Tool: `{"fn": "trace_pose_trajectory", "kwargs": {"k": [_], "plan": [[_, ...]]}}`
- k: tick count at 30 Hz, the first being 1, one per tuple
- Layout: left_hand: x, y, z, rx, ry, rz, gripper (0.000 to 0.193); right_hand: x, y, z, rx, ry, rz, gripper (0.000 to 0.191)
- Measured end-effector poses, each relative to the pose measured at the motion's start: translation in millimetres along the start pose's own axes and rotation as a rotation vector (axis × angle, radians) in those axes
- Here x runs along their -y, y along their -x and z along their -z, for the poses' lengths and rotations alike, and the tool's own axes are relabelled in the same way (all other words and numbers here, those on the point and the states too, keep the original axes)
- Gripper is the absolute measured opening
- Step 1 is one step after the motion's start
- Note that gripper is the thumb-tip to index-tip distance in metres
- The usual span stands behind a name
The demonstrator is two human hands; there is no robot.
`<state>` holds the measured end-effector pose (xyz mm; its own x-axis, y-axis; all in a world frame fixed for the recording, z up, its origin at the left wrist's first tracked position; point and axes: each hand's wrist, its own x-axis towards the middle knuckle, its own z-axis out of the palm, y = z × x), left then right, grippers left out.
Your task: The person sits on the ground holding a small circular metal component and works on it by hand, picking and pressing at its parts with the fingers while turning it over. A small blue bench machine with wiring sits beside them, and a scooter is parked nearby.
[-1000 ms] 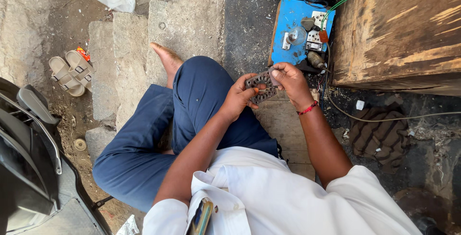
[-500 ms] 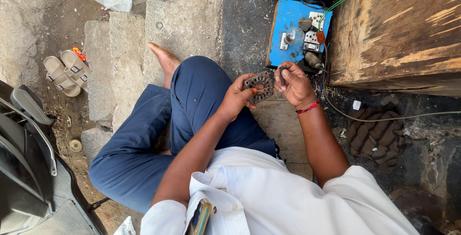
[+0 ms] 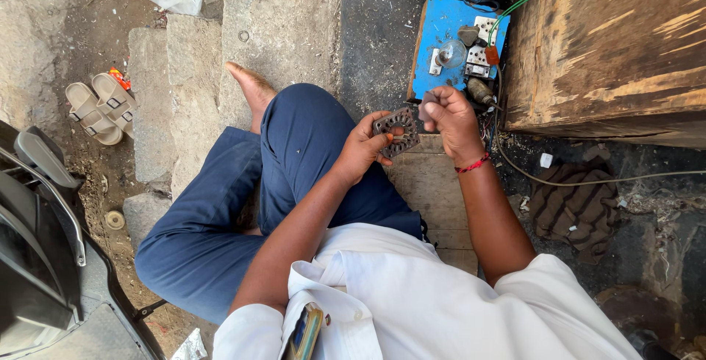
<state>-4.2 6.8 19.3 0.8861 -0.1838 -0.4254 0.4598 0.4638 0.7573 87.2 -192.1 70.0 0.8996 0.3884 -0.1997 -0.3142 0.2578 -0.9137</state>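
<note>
My left hand (image 3: 363, 147) grips a small round dark metal ring with slots around it (image 3: 396, 130), held over my raised knee in blue trousers. My right hand (image 3: 449, 116) is just right of the ring, fingers pinched shut on a small dark piece at its upper edge; what the piece is I cannot tell. A red thread circles my right wrist.
A blue board with switches and sockets (image 3: 454, 45) lies just beyond my hands, with green and red wires. A worn wooden box (image 3: 614, 51) stands at right. Sandals (image 3: 97, 107) lie at left, a dark cloth (image 3: 575, 202) at right, a vehicle's black part (image 3: 37, 242) at bottom left.
My right hand has lifted slightly off the ring's face to its upper right edge, fingers pinched. The left hand keeps holding the ring in the same place.
</note>
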Motion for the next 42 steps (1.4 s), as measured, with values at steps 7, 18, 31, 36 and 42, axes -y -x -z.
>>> {"fn": "trace_pose_trajectory", "kwargs": {"k": [7, 18, 31, 36, 42], "plan": [[0, 0, 0, -0.006, -0.004, 0.000, 0.052, -6, 3, -11, 0.012, 0.339, 0.153, 0.026], [-4, 1, -3, -0.046, -0.011, 0.003, 0.052, -12, 10, -24, -0.099, 0.779, 0.267, 0.011], [5, -3, -2, -0.060, -0.027, -0.014, 0.053, -3, 14, -41, -0.071, 1.099, 0.521, 0.012], [6, -2, -2, -0.050, -0.024, -0.023, 0.055, -1, 10, -37, -0.139, 1.164, 0.515, 0.010], [2, -2, -3, -0.050, -0.036, 0.004, 0.054, -7, 5, -22, -0.145, 0.792, 0.281, 0.009]]}}
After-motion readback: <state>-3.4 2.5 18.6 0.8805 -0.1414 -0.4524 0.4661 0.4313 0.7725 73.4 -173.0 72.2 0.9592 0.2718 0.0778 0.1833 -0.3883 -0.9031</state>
